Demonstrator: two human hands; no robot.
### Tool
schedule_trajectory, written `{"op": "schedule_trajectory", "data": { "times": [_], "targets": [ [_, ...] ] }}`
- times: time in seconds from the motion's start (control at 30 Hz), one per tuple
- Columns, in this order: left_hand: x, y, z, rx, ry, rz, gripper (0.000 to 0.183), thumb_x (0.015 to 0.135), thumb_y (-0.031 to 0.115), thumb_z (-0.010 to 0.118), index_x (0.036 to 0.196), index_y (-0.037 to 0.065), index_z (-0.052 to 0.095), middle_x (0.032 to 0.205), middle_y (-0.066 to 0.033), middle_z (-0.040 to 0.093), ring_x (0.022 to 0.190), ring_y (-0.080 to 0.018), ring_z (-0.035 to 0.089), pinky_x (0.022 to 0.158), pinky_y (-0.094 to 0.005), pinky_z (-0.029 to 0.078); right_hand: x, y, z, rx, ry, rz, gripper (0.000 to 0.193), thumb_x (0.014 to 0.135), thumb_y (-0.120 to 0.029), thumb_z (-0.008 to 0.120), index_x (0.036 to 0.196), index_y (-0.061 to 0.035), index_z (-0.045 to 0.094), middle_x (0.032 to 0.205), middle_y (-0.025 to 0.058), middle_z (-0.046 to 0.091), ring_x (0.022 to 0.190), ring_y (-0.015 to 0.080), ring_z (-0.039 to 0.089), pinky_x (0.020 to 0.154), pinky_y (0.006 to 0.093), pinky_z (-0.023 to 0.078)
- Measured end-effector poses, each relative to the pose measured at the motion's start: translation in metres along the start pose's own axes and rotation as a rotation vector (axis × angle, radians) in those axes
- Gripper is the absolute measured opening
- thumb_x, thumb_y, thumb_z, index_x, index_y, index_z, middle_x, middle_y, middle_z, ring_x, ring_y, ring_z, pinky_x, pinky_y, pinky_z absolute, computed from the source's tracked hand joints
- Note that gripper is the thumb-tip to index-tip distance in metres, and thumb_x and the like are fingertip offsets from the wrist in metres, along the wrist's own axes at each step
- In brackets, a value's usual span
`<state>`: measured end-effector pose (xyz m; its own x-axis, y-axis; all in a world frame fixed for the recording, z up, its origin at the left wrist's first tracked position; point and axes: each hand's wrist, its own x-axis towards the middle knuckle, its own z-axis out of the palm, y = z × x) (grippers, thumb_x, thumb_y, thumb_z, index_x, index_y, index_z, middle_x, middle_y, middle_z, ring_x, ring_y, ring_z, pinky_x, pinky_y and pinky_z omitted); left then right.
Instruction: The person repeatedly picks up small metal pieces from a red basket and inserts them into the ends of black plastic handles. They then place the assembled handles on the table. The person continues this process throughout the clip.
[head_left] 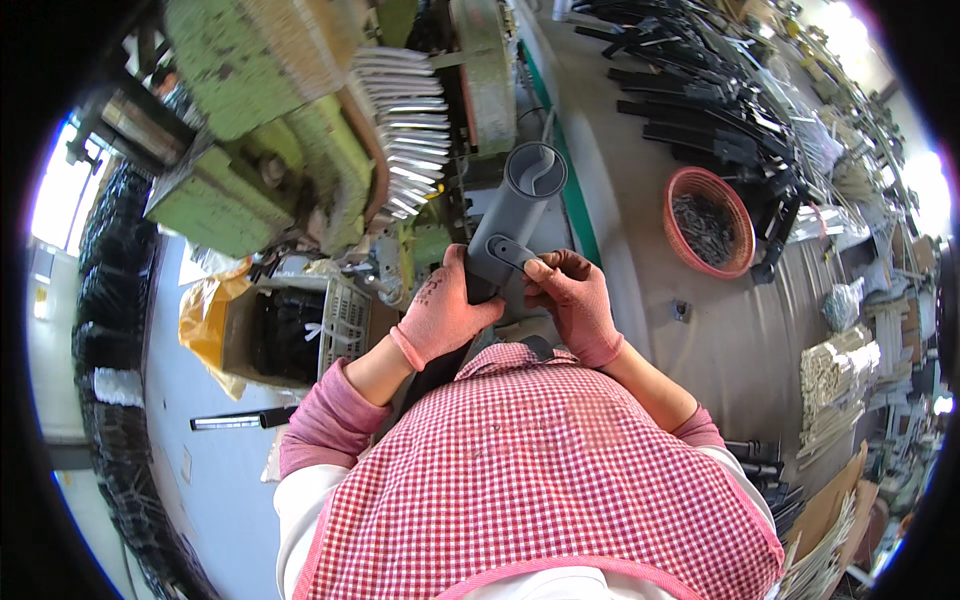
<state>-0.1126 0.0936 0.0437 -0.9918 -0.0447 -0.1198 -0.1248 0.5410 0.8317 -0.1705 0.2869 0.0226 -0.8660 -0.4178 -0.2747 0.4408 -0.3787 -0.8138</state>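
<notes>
A grey tube [508,215], open at its far end, leans away from me, with a lighter curved strip inside its mouth. My left hand [447,308], in a pink glove, is closed round the tube's near left side, thumb lying along it. A small dark grey rounded plastic piece [505,250] lies against the tube's near face. My right hand [580,308], also gloved in pink with darkened fingertips, pinches that piece's right end between thumb and finger. A black part under the left wrist runs toward my apron; its full shape is hidden.
A worn green machine [225,195] stands at left, beside a rack of shiny curved metal strips [405,120]. A crate [345,320] holds black parts. On the grey surface at right are a red basket [672,225] of small dark pieces and several black parts [690,110].
</notes>
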Motion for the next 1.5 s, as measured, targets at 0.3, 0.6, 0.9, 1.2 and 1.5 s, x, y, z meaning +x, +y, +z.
{"op": "schedule_trajectory", "data": {
  "times": [0.3, 0.6, 0.9, 1.2, 1.5],
  "targets": [
    [-0.055, -0.053, -0.032, 0.249, 0.32, -0.114, 0.061, 0.077, 0.025, 0.071, 0.109, -0.012, 0.035, 0.082, -0.0317, 0.062, 0.081, -0.0487, 0.064, 0.07, -0.0507, 0.051, 0.069, 0.069, 0.052, 0.135, -0.405, 0.503, 0.018, 0.089, -0.016, 0.074, 0.084, -0.0136, 0.057, 0.089, -0.0031, 0.063, 0.089, 0.0116, 0.062, 0.085, 0.0324, 0.053],
    [-0.066, -0.091, -0.075, 0.309, 0.433, -0.301, 0.063, 0.077, 0.026, 0.074, 0.114, -0.009, 0.038, 0.094, -0.0319, 0.062, 0.091, -0.0461, 0.063, 0.076, -0.0464, 0.051, 0.122, 0.146, 0.115, 0.49, -0.768, 0.37, 0.01, 0.093, -0.004, 0.064, 0.101, -0.0068, 0.058, 0.101, 0.0025, 0.066, 0.101, 0.0159, 0.064, 0.092, 0.0371, 0.052],
    [-0.045, -0.134, -0.088, -0.254, 0.138, -0.438, 0.043, 0.085, 0.001, 0.069, 0.123, 0.005, 0.048, 0.103, -0.0087, 0.064, 0.088, -0.0159, 0.061, 0.075, -0.0305, 0.052, 0.111, 0.148, 0.136, -0.079, -0.303, 0.19, 0.015, 0.085, -0.009, 0.071, 0.099, -0.0047, 0.069, 0.08, -0.0032, 0.063, 0.068, 0.0092, 0.054, 0.06, 0.0268, 0.045],
    [-0.032, -0.2, -0.096, -0.112, 0.14, -0.301, 0.051, 0.074, 0.016, 0.082, 0.108, -0.005, 0.05, 0.095, -0.0157, 0.065, 0.081, -0.0215, 0.065, 0.068, -0.0363, 0.054, 0.108, 0.182, 0.131, -0.225, -0.093, 0.17, 0.035, 0.085, -0.03, 0.08, 0.081, -0.0037, 0.057, 0.071, -0.0006, 0.054, 0.063, 0.0083, 0.047, 0.054, 0.0272, 0.039],
    [-0.077, -0.158, -0.093, 0.272, 0.135, -0.341, 0.07, 0.063, 0.025, 0.085, 0.111, -0.007, 0.046, 0.1, -0.0248, 0.064, 0.093, -0.0389, 0.064, 0.084, -0.0431, 0.051, 0.111, 0.186, 0.118, -0.22, -0.192, 0.048, 0.031, 0.083, -0.031, 0.08, 0.083, -0.0054, 0.063, 0.07, -0.0018, 0.057, 0.062, 0.0092, 0.051, 0.055, 0.027, 0.041]
  ]
}}
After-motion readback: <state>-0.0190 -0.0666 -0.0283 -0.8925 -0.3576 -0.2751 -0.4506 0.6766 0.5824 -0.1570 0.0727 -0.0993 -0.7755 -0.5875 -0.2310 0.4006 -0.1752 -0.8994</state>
